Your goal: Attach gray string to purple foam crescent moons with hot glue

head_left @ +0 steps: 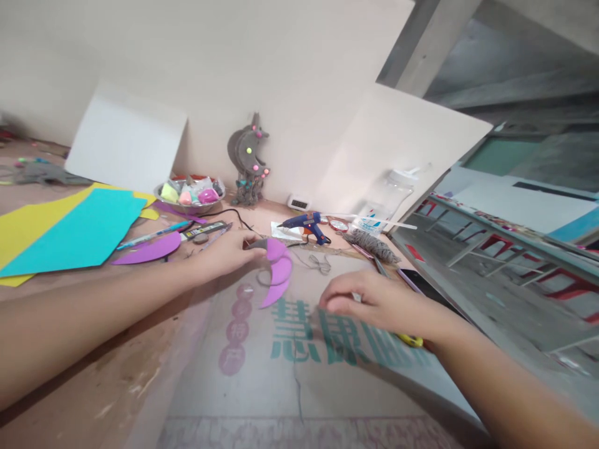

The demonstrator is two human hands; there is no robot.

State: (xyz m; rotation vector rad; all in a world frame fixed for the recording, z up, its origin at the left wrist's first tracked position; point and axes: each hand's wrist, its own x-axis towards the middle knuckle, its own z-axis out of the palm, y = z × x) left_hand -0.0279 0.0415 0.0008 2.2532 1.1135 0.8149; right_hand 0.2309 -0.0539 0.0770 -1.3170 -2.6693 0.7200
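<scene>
My left hand [236, 249] is closed with thumb and fingers on the upper end of a purple crescent [281, 272]. Grey yarn covers that end, and a grey strand crosses the crescent lower down. To the right, my right hand [362, 296] hovers over the printed plastic sheet [234, 399], apart from the crescent. Its fingers are curled in toward the thumb; whether a strand is between them I cannot make out. Beyond the crescent lies loose grey yarn [321, 265]. Something with a yellow handle [410, 340] shows beneath my right wrist.
A blue glue gun [304, 223] lies behind the hands, near a grey yarn bundle [374, 245], a clear bottle [388, 196] and a phone [428, 290]. Turquoise foam [79, 231], a purple piece [152, 249] and a bowl of clay [189, 202] are left. A decorated moon [250, 153] leans behind.
</scene>
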